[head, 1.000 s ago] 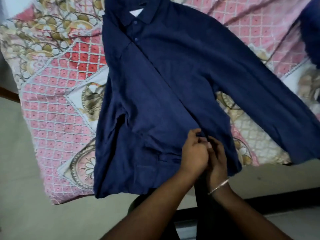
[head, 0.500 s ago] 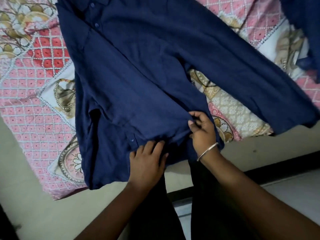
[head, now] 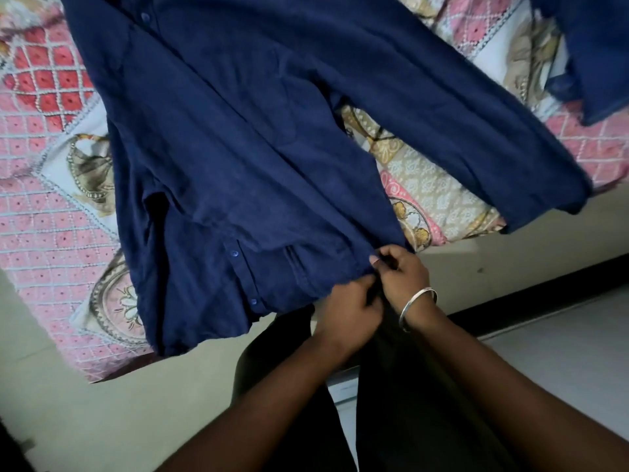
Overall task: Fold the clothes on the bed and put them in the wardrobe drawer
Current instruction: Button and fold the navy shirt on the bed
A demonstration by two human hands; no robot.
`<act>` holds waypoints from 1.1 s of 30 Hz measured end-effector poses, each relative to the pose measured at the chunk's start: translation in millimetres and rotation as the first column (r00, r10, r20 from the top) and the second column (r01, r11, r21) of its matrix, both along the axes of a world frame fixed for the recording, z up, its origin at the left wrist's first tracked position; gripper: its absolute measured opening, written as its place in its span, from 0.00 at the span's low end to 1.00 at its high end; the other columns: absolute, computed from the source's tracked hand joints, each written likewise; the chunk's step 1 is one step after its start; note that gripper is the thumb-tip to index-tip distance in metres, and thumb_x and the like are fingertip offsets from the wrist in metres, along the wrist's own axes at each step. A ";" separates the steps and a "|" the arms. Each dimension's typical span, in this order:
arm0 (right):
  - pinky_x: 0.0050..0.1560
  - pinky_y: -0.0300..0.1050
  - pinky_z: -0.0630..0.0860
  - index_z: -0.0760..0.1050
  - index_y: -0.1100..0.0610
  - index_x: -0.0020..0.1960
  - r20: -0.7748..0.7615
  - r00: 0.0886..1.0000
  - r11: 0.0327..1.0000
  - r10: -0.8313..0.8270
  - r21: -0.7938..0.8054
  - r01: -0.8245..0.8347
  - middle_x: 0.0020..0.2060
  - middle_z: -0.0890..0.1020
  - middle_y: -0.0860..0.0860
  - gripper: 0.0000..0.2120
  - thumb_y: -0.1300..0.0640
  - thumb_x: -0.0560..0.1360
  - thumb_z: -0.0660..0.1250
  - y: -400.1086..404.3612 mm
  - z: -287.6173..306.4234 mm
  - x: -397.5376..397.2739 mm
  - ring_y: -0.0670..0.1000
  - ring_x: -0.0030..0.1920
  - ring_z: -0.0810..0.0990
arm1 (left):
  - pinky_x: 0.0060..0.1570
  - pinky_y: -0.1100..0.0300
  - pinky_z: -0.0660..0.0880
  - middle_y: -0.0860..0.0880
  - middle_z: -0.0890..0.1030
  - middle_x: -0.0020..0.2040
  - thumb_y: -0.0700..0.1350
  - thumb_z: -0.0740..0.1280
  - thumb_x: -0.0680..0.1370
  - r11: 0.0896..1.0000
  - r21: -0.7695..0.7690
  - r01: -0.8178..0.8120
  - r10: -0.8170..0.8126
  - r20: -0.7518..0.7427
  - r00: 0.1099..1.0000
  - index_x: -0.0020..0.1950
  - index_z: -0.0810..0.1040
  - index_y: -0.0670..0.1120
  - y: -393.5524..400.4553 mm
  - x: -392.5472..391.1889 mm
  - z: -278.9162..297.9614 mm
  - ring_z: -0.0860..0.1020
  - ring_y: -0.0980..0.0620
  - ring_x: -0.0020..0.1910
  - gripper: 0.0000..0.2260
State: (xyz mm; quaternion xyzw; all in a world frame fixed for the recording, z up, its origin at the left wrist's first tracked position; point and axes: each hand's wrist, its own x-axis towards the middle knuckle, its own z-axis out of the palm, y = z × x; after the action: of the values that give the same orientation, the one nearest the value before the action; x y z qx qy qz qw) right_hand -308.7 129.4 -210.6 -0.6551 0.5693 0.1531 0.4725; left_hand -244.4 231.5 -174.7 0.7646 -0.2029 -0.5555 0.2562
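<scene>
Step in hand: preparing the navy shirt (head: 238,158) for folding; it lies spread face-up, and both hands work at its bottom hem, seemingly squaring the front edges or doing up a low button, though the blur hides which.
Left hand (head: 347,306): fingers curled, pinching the hem fabric at lower centre of the frame.
Right hand (head: 400,270): also pinching the hem, just above and touching the left; a bangle (head: 418,306) sits on its wrist.
Shirt position: covers the frame's centre on the patterned bedspread (head: 51,199), collar toward the top, one sleeve (head: 476,131) stretched to the right, hem overhanging the bed edge at the hands.
Next move: likely calls for releasing the hem, then bringing the sleeve across the body.
Other cloth: another blue garment (head: 595,56) in the upper right, apart from the hands.
</scene>
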 end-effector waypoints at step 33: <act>0.41 0.52 0.75 0.68 0.47 0.41 0.278 0.876 0.915 0.394 -0.208 -0.346 0.34 0.76 0.45 0.10 0.45 0.78 0.65 -181.3 -1.0 -78.4 0.55 0.40 0.80 | 0.37 0.59 0.61 0.48 0.73 0.37 0.40 0.64 0.82 0.827 0.117 0.550 -0.527 0.502 0.686 0.44 0.71 0.47 -152.2 285.3 10.3 0.72 0.48 0.39 0.07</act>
State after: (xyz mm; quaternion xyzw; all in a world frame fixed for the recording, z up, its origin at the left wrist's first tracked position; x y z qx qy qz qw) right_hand -387.0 -51.9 -211.6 -0.8020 0.3605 0.0906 0.4676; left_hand 41.0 79.4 -164.4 0.7848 -0.4908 -0.3770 0.0345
